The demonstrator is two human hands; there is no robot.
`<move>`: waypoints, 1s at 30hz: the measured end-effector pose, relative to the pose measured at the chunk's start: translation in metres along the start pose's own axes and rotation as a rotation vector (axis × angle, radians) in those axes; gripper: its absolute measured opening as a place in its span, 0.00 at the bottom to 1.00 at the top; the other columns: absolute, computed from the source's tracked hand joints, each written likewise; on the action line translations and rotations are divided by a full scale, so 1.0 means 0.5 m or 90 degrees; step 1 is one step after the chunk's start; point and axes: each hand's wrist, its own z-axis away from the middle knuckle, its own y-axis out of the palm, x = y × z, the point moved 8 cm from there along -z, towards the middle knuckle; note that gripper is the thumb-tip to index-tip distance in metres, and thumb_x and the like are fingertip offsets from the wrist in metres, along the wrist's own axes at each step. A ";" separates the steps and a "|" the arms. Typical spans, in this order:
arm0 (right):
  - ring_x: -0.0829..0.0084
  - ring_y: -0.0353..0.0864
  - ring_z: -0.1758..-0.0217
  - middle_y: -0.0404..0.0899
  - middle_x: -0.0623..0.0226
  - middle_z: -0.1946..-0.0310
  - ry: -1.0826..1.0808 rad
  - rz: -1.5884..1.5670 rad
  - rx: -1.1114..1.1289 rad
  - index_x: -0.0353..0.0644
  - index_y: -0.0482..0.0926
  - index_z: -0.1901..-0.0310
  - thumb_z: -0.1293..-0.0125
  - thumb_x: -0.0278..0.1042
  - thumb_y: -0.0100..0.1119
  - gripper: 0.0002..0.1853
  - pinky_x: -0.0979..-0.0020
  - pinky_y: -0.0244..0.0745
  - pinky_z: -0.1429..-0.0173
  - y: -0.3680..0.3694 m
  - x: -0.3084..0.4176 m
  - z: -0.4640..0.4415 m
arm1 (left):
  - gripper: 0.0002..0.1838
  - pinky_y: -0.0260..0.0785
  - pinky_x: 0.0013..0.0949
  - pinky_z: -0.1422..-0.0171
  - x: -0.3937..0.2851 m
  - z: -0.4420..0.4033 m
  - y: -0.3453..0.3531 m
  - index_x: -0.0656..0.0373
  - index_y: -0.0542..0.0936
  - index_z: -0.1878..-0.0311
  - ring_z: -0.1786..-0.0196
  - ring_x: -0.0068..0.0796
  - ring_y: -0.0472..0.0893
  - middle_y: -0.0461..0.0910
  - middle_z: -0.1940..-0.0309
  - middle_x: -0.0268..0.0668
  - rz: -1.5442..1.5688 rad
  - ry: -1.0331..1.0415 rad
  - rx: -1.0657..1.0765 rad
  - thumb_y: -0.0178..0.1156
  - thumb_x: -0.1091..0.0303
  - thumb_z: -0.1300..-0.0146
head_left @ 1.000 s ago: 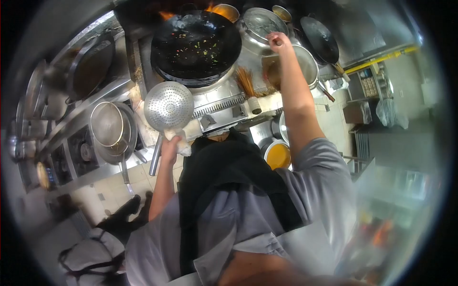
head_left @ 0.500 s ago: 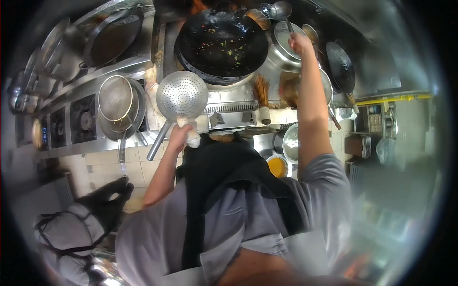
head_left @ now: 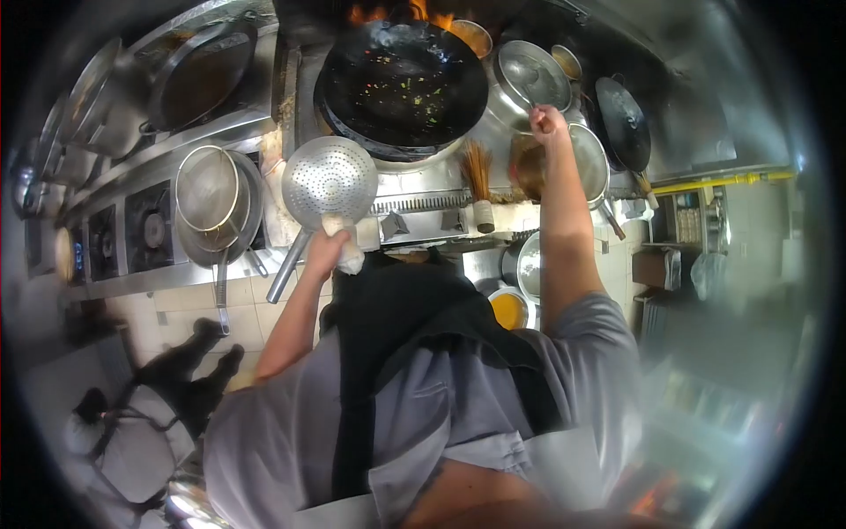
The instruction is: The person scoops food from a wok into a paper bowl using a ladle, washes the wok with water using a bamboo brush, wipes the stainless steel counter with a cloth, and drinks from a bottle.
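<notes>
My left hand (head_left: 326,251) is closed round the white, cloth-like grip at the lower edge of a perforated metal skimmer (head_left: 330,181). The skimmer sits just in front of a large black wok (head_left: 401,84) with small green and yellow bits in it. A grey tubular handle (head_left: 289,269) slants down beside the hand; which utensil it belongs to is unclear. At the right of the wok, my right hand (head_left: 548,122) is shut round the handle of a ladle (head_left: 531,86). The ladle's head is over or inside a round metal pot (head_left: 557,78) and is hard to separate from it.
Flames (head_left: 421,11) rise behind the wok. A bamboo brush (head_left: 478,176) stands by the stove's front edge. Wire strainers (head_left: 211,187) rest on a pan at the left. A pot of orange liquid (head_left: 508,310) stands lower right. Another person (head_left: 141,432) is at lower left.
My right hand has drawn back towards me, and the ladle has come down from beyond the metal pot to it. My left hand stays at the skimmer. More flame shows behind the wok.
</notes>
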 end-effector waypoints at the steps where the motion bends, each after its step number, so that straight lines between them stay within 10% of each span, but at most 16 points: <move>1: 0.73 0.72 0.82 0.70 0.64 0.79 -0.002 -0.116 -0.045 0.24 0.71 0.54 0.28 0.26 0.46 0.11 0.76 0.74 0.79 0.047 0.002 0.050 | 0.25 0.76 0.38 0.48 -0.008 -0.006 0.006 0.70 0.79 0.43 0.53 0.36 0.85 0.85 0.53 0.46 0.007 0.017 0.014 0.63 0.64 0.41; 20: 0.85 0.69 0.83 0.71 0.69 0.74 0.107 -0.262 0.106 0.16 0.66 0.41 0.20 0.32 0.44 0.21 0.84 0.66 0.85 0.220 -0.126 0.578 | 0.18 0.77 0.39 0.50 -0.058 -0.061 0.101 0.67 0.81 0.49 0.57 0.35 0.85 0.85 0.57 0.44 -0.013 0.063 0.146 0.61 0.67 0.40; 30: 0.89 0.65 0.83 0.73 0.73 0.73 -0.041 0.303 -0.088 0.29 0.75 0.41 0.21 0.35 0.51 0.17 0.84 0.60 0.87 0.247 -0.186 0.754 | 0.21 0.77 0.38 0.50 -0.057 -0.034 0.103 0.70 0.80 0.46 0.56 0.35 0.85 0.85 0.55 0.45 -0.010 0.021 0.116 0.62 0.65 0.39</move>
